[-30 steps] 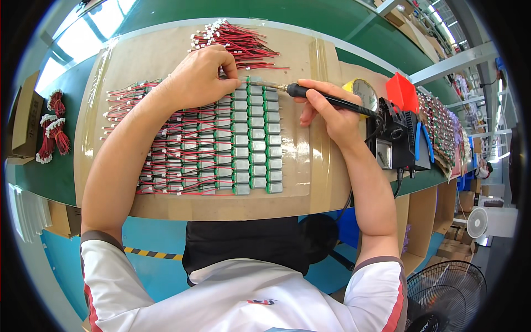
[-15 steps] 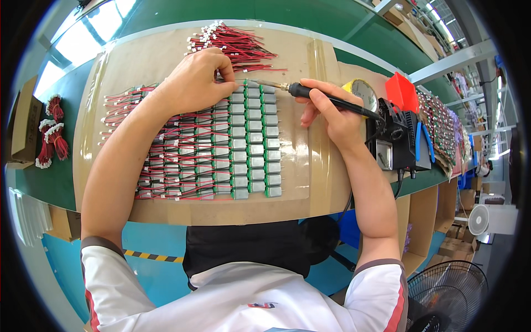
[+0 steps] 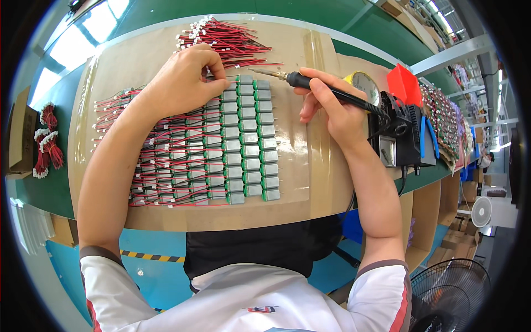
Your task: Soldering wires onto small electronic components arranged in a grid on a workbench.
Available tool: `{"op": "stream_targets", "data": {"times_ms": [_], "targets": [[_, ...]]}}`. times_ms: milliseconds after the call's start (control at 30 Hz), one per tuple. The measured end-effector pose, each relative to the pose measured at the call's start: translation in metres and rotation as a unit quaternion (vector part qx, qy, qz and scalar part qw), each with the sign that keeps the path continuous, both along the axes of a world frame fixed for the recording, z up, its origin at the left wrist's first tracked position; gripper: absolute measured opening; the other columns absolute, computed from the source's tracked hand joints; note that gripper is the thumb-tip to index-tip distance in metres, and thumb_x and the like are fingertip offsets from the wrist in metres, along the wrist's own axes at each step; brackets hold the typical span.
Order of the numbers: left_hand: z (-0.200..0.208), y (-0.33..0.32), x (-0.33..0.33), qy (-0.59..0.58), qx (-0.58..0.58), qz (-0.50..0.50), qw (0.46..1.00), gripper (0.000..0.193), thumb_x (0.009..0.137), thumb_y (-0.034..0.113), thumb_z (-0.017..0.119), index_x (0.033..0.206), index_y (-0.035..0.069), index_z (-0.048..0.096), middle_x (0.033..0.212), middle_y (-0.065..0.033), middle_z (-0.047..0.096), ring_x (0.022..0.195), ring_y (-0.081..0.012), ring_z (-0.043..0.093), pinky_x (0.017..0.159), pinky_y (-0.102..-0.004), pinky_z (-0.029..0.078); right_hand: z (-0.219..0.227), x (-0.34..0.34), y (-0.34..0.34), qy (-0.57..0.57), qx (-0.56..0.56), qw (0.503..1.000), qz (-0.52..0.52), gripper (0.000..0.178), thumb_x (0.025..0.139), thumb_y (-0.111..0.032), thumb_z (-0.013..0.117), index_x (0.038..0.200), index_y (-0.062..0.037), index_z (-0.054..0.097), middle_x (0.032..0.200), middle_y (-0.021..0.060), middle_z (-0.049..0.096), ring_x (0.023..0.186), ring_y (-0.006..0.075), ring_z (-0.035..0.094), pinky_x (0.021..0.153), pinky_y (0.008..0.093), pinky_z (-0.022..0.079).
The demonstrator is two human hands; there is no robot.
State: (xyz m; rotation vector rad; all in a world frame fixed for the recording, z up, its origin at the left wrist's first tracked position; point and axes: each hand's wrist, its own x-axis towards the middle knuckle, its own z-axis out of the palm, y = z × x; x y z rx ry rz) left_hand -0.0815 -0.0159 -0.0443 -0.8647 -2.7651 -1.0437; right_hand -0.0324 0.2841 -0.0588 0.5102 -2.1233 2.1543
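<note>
My right hand holds a soldering iron by its black handle. Its thin metal tip points left and hovers just beyond the far ends of the motor columns, apart from them. My left hand is closed in a pinch at the far end of the columns, thumb and forefinger on a thin red wire that is mostly hidden by the fingers. Beneath and beside it lie rows of small grey motors with green end pieces. Columns on the left carry red and black wires with white connectors; the two rightmost columns show bare motors.
A heap of red wires with white connectors lies beyond my left hand. On the right stand a tape roll, a red holder and a black soldering station. Bundled wires and a cardboard box sit far left.
The soldering iron's tip has lifted off the far end of the motors and moved slightly away from me. My left hand keeps its pinch near the same motor. The whole view has shifted a little.
</note>
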Motion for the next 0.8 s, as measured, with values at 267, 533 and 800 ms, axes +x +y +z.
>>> {"op": "stream_targets", "data": {"times_ms": [267,533,800], "targets": [[0.0,-0.001,-0.001,-0.008,-0.005,0.003,1.0,0.017,0.086,0.013,0.077,0.083,0.0,0.066,0.087,-0.0059,0.06,0.077,-0.0177,0.056,0.071,-0.0323,0.048,-0.001,0.0,0.0,0.012,0.01,1.0,-0.003,0.03,0.104,-0.011,0.063,0.129,0.0053,0.07,0.098,0.0195,0.077,0.065,0.0157,0.071,0.057,0.0287,0.06],[0.008,0.0,0.002,-0.021,0.006,-0.009,1.0,0.019,0.084,0.015,0.08,0.087,0.002,0.067,0.086,-0.005,0.063,0.077,-0.0165,0.057,0.07,-0.0316,0.049,-0.004,-0.003,0.0,0.035,0.003,0.999,-0.002,0.033,0.107,-0.013,0.061,0.135,0.0037,0.066,0.102,0.0217,0.076,0.064,0.0166,0.07,0.056,0.0299,0.06],[0.029,-0.013,0.0,-0.052,0.019,0.068,0.996,0.022,0.084,0.018,0.077,0.094,-0.001,0.074,0.09,-0.0138,0.074,0.087,-0.0236,0.072,0.084,-0.0373,0.058,0.002,0.004,-0.002,0.078,0.047,0.996,-0.024,0.031,0.106,-0.011,0.063,0.135,0.0001,0.066,0.101,0.0157,0.078,0.063,0.0117,0.069,0.055,0.0262,0.059]]}}
